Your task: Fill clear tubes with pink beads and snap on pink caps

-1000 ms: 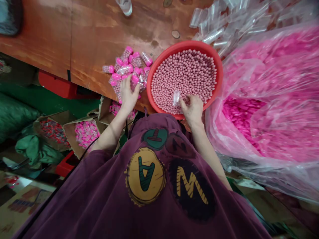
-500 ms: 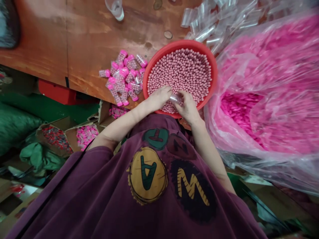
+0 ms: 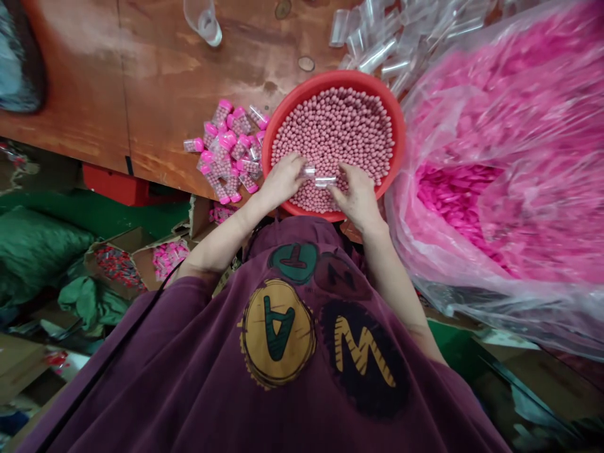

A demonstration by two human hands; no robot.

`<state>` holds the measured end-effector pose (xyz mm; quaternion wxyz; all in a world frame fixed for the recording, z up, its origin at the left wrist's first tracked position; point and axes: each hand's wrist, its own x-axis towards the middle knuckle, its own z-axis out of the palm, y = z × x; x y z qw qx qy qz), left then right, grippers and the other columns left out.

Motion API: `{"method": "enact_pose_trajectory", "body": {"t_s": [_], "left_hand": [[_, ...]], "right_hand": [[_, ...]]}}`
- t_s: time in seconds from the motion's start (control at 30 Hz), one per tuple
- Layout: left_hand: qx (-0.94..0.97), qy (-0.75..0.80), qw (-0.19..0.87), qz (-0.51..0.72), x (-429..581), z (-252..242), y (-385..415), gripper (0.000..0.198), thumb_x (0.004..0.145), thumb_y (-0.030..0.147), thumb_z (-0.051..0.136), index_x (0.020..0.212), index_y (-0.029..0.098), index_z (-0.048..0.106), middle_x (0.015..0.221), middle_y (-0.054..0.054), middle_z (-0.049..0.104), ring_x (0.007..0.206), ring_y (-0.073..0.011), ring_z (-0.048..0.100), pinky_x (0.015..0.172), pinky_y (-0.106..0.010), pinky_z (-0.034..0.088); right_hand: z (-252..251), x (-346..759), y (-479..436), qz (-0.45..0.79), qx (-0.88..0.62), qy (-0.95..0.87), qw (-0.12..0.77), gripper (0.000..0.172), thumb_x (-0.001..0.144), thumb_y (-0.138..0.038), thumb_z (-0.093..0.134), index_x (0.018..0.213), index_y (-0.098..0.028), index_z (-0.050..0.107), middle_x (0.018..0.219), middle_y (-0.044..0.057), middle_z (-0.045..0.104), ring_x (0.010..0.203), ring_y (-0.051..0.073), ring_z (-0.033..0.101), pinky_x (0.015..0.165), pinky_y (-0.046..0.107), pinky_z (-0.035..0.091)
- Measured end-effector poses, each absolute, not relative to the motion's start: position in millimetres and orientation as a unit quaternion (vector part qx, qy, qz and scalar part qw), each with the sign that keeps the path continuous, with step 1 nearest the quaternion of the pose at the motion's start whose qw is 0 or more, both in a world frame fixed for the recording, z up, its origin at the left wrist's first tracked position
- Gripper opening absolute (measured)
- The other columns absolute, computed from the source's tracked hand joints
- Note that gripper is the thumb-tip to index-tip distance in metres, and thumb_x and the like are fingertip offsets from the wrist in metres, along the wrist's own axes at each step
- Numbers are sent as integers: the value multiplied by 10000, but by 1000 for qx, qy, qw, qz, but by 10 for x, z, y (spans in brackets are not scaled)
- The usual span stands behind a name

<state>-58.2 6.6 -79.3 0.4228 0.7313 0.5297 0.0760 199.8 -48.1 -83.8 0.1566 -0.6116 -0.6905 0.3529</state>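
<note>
Both of my hands are over a red basin [image 3: 401, 135] full of small pink beads [image 3: 335, 126]. My left hand [image 3: 284, 178] is closed on a small clear plastic tube [image 3: 309, 171] that sticks out toward the right. Between the fingertips of my right hand [image 3: 359, 196] is another clear plastic tube [image 3: 324, 182], lying roughly level just above the beads. The two tubes are close together, and whether either has beads inside I cannot tell. Left of the basin lies a pile of bead-filled tubes with pink caps [image 3: 231, 148].
A large clear bag of pink caps [image 3: 462, 201] stands against the basin's right side. Loose clear tubes [image 3: 377, 53] are heaped behind the basin. A clear plastic cup [image 3: 207, 25] lies at the back left. Boxes of small parts [image 3: 117, 264] sit below the table's edge.
My hands have moved apart, the left one leftward. Earlier one clear tube showed between them; now each hand has its own. The whole view has shifted slightly.
</note>
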Motion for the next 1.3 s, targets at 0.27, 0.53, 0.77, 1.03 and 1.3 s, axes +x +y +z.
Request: {"method": "enact_pose_trajectory", "body": {"t_s": [0.27, 0.53, 0.77, 1.03, 1.3], "left_hand": [[723, 579, 375, 44, -124, -1166, 521, 391, 1052, 25, 465, 1209, 123, 810, 1466, -238, 764, 1423, -389, 729, 1308, -561, 555], [734, 510, 436, 100, 481, -1342, 500, 311, 931, 21, 572, 1052, 208, 790, 1372, -175, 804, 1301, -330, 751, 1223, -517, 618], [685, 515, 490, 159, 8, -987, 453, 433, 812, 209, 875, 1242, 239, 835, 1372, -109, 872, 1363, -345, 757, 1309, -577, 594], [465, 462, 708, 265, -88, -410, 130, 567, 879, 484, 1011, 1367, 264, 825, 1410, -114, 867, 1332, -270, 834, 1255, -504, 666], [321, 412, 793, 314, 12, -133, 41, 558, 931, 479, 1012, 1408, 244, 844, 1303, -87, 898, 1229, -250, 890, 1063, -375, 708]], "right_hand": [[-678, 2199, -762, 339, -632, -691, 96, 396, 1141, -360, 599, 1428, -189, 812, 1359, 207, 868, 1295, 419, 778, 1164, 647, 601], [-727, 2465, -1103, 264, -700, -643, 164, 342, 1168, -392, 569, 1331, -260, 839, 1331, 158, 884, 1275, 365, 796, 1157, 602, 634], [-1283, 3883, -987, 46, -830, -487, 269, 563, 1251, -534, 317, 1079, -239, 764, 1026, 190, 830, 966, 255, 682, 885, 422, 586], [-1589, 4251, -204, 88, -915, -339, 198, 272, 921, 11, 734, 1133, -158, 710, 1242, 292, 824, 1082, 268, 691, 1093, 468, 527], [-1236, 3969, -319, 120, -908, -309, 256, 672, 821, 100, 735, 743, -441, 344, 726, -24, 587, 863, 256, 613, 1008, 446, 539]]}}
